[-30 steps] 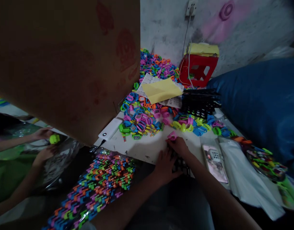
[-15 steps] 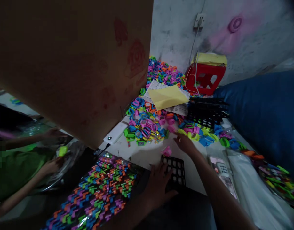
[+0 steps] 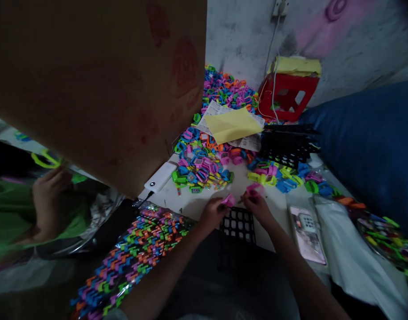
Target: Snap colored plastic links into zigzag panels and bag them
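Observation:
At the near table edge, my left hand [image 3: 211,214] is closed on a pink toy watch [image 3: 228,200] with a looped band. Just to its right, the fingers of my right hand [image 3: 257,209] pinch a second pink toy watch [image 3: 255,190]. A black plastic grid [image 3: 238,225] with rows of holes lies between and below both hands, partly over the table edge. Beyond them is a loose pile of colourful toy watches [image 3: 202,171], and more yellow and blue ones [image 3: 277,177] lie to the right.
A large cardboard box [image 3: 100,89] blocks the left. A white power bank [image 3: 161,177], a phone [image 3: 307,234], stacked black grids [image 3: 287,144] and yellow paper [image 3: 235,124] lie around. Bagged toy pieces [image 3: 137,258] sit lower left. A co-worker's hand [image 3: 52,191] shows at left.
My right hand went out to the pile and came back with a pink toy watch. My left hand moved from the black grid to pick up the pink toy watch lying above it.

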A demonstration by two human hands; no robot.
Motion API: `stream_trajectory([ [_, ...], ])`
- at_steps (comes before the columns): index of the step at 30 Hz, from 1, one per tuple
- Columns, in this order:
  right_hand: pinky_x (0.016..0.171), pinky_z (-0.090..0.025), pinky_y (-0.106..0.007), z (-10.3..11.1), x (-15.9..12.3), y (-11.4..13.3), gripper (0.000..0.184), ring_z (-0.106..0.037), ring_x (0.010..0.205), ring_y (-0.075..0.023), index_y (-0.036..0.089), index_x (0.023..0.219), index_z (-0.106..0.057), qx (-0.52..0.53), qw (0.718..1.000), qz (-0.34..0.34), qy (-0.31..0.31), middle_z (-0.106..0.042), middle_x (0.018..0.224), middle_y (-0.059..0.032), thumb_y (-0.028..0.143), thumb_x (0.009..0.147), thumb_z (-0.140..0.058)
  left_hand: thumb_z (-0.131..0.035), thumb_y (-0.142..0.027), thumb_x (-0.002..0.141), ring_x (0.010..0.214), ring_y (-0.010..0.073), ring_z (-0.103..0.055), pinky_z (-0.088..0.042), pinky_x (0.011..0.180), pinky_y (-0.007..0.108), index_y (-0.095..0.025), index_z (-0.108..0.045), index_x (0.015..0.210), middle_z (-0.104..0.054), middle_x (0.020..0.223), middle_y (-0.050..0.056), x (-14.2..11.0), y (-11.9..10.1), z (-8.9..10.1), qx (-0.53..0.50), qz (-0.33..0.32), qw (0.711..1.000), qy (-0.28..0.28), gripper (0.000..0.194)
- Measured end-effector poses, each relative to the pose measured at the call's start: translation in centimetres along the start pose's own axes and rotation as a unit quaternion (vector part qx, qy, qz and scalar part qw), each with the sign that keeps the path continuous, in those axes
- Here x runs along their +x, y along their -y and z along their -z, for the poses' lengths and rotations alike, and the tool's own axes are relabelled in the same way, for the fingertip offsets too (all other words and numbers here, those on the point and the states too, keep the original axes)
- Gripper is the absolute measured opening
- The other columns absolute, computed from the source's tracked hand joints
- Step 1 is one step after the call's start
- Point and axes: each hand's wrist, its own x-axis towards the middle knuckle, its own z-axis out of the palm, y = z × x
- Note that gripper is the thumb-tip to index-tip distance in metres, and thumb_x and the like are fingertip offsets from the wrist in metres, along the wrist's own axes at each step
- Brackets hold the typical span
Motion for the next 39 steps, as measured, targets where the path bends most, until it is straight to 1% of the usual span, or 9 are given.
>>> stream_trajectory([
  [4, 0.064, -0.044, -0.027, -1.5, -3.0, -0.4, 0.029, -0.056, 0.068, -0.0159, 0.021, 0.081, -0.058, 0.07, 0.997, 0.026, 0.029, -0.061, 0.074, 0.0008, 0.046, 0.073, -0.068, -0.07, -0.025, 0.081, 0.086, 0.0186, -0.063, -0.05, 0.081, 0.031, -0.018, -0.072, 0.094, -0.07, 0.087, 0.005, 0.4, 0.2, -0.6, 0.032, -0.02, 0.999, 0.003, 0.015],
  [8, 0.077, -0.046, -0.032, -2.2, -3.4, -0.7, 0.027, -0.061, 0.08, -0.02, 0.02, 0.084, -0.065, 0.067, 0.998, -0.007, 0.013, -0.068, 0.083, -0.0038, 0.045, 0.076, -0.063, -0.072, -0.026, 0.079, 0.077, 0.017, -0.061, -0.048, 0.074, 0.029, -0.017, -0.072, 0.08, -0.066, 0.074, 0.003, 0.6, 0.3, -0.8, 0.055, -0.022, 0.998, 0.002, 0.009],
  [11, 0.077, -0.047, -0.033, -2.3, -3.3, -0.5, 0.025, -0.062, 0.079, -0.0205, 0.02, 0.083, -0.065, 0.045, 0.999, 0.01, 0.024, -0.069, 0.081, -0.004, 0.044, 0.077, -0.062, -0.073, -0.022, 0.078, 0.072, 0.0155, -0.059, -0.047, 0.069, 0.026, -0.016, -0.072, 0.077, -0.064, 0.069, 0.001, 0.6, 0.4, -0.8, 0.064, -0.032, 0.997, 0.014, 0.006],
  [15, 0.075, -0.048, -0.032, -2.0, -3.1, -0.1, 0.024, -0.062, 0.078, -0.0204, 0.022, 0.082, -0.065, -0.014, 0.995, 0.057, 0.082, -0.07, 0.082, -0.0036, 0.046, 0.078, -0.06, -0.071, -0.013, 0.078, 0.079, 0.0166, -0.061, -0.048, 0.075, 0.027, -0.017, -0.073, 0.09, -0.067, 0.077, 0.002, 0.6, 0.6, -0.6, 0.067, -0.058, 0.996, 0.027, 0.013],
  [23, 0.067, -0.047, -0.03, -1.1, -1.2, 0.7, 0.017, -0.064, 0.07, -0.0214, 0.02, 0.072, -0.07, -0.164, 0.975, 0.06, 0.139, -0.073, 0.075, -0.0054, 0.036, 0.076, -0.064, -0.068, -0.016, 0.08, 0.082, 0.0204, -0.063, -0.051, 0.08, 0.034, -0.017, -0.073, 0.092, -0.068, 0.078, 0.005, 0.8, 1.6, -0.4, 0.056, -0.119, 0.99, 0.048, 0.013],
  [29, 0.072, -0.047, -0.028, -1.6, -0.2, 1.7, 0.014, -0.068, 0.081, -0.0235, 0.018, 0.085, -0.074, -0.22, 0.95, 0.092, 0.2, -0.076, 0.089, -0.0082, 0.023, 0.078, -0.063, -0.063, -0.022, 0.085, 0.109, 0.0228, -0.058, -0.048, 0.096, 0.038, -0.02, -0.066, 0.112, -0.064, 0.115, 0.01, 0.5, 1.4, 0.3, 0.01, -0.16, 0.985, 0.057, 0.027],
  [31, 0.074, -0.048, -0.028, -1.7, -0.2, 1.8, 0.015, -0.068, 0.084, -0.0235, 0.019, 0.087, -0.074, -0.225, 0.948, 0.099, 0.202, -0.075, 0.092, -0.0079, 0.021, 0.079, -0.062, -0.064, -0.024, 0.084, 0.111, 0.0234, -0.057, -0.047, 0.098, 0.038, -0.02, -0.063, 0.118, -0.062, 0.117, 0.01, 0.3, 1.3, 0.5, -0.009, -0.16, 0.985, 0.058, 0.034],
  [35, 0.076, -0.047, -0.028, -1.6, -0.5, 2.2, 0.016, -0.068, 0.084, -0.0226, 0.019, 0.087, -0.074, -0.252, 0.936, 0.106, 0.22, -0.075, 0.092, -0.0076, 0.019, 0.08, -0.059, -0.06, -0.019, 0.085, 0.098, 0.0218, -0.06, -0.049, 0.088, 0.035, -0.017, -0.065, 0.105, -0.065, 0.099, 0.008, -0.2, 0.9, 0.8, -0.004, -0.115, 0.991, 0.063, 0.021],
  [39, 0.076, -0.047, -0.028, -1.8, -0.8, 2.5, 0.014, -0.067, 0.083, -0.0217, 0.019, 0.088, -0.073, -0.223, 0.93, 0.128, 0.263, -0.075, 0.091, -0.0064, 0.024, 0.078, -0.063, -0.055, -0.01, 0.083, 0.081, 0.0187, -0.059, -0.049, 0.076, 0.031, -0.015, -0.064, 0.089, -0.061, 0.082, 0.005, -1.2, 0.4, 1.5, 0.031, -0.085, 0.994, 0.069, 0.011],
])
